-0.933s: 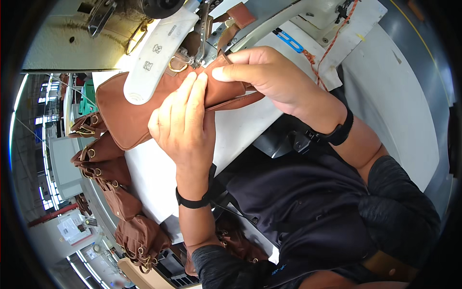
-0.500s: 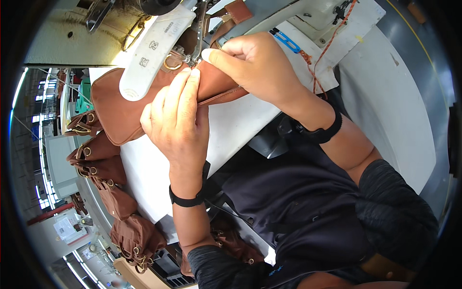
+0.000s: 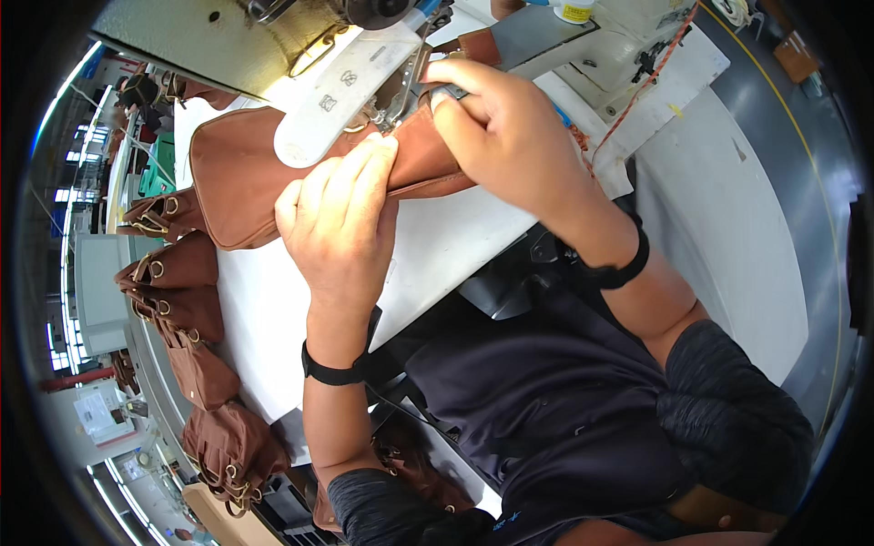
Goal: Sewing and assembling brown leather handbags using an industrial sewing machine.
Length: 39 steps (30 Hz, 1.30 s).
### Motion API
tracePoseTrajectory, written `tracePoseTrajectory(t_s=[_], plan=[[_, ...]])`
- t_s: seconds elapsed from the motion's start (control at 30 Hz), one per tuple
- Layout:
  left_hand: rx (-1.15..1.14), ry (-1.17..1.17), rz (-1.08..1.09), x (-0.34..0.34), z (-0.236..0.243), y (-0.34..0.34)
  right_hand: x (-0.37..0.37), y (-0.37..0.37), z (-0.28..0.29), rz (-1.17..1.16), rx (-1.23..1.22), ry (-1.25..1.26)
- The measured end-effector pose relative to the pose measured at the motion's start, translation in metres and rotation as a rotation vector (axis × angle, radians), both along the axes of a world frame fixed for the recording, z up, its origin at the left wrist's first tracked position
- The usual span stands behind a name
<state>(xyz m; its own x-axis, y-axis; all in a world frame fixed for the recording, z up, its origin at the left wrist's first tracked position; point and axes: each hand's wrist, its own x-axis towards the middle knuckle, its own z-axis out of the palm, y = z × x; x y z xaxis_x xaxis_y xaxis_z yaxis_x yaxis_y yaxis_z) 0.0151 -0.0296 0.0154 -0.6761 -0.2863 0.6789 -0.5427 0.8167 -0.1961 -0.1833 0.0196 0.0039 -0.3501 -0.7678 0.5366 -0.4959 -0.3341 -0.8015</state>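
Note:
A brown leather bag lies beneath the head of a sewing machine, its upper edge at the metal presser foot. My left hand presses on the bag, fingers together and fingertips just beside the foot. To the right of the foot, my right hand pinches the bag's upper edge between thumb and bent fingers. A small dark strip shows at that pinch, and I cannot make out what it is. The needle point is hidden.
Several brown bags with gold rings line the table's left side. The white tabletop runs under my forearms. An orange cord hangs at the right, near a small bottle with a yellow label.
The view has shifted, so machine and bag sit differently in it. My right hand has slid away from the presser foot along the bag's edge; my left fingertips stay beside the foot.

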Motion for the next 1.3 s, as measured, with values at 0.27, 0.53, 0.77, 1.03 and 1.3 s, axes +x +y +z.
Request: tracePoseTrajectory(t_s=[0.27,0.53,0.77,1.03,1.3], plan=[[0.016,-0.022,-0.008,0.001,0.001,-0.002,-0.047,-0.013,0.033,0.803,0.397,-0.767],[0.021,-0.008,-0.021,0.006,-0.003,-0.006,0.000,-0.005,-0.003,0.236,0.096,-0.041],[0.075,-0.029,-0.082,0.013,-0.001,-0.010,0.006,-0.006,-0.001,0.251,0.179,-0.234],[0.169,-0.005,-0.064,0.008,0.002,-0.008,0.008,-0.014,-0.005,0.170,0.087,-0.284],[0.177,0.022,-0.033,0.009,0.004,-0.010,0.018,-0.014,0.005,0.021,0.061,-0.036]])
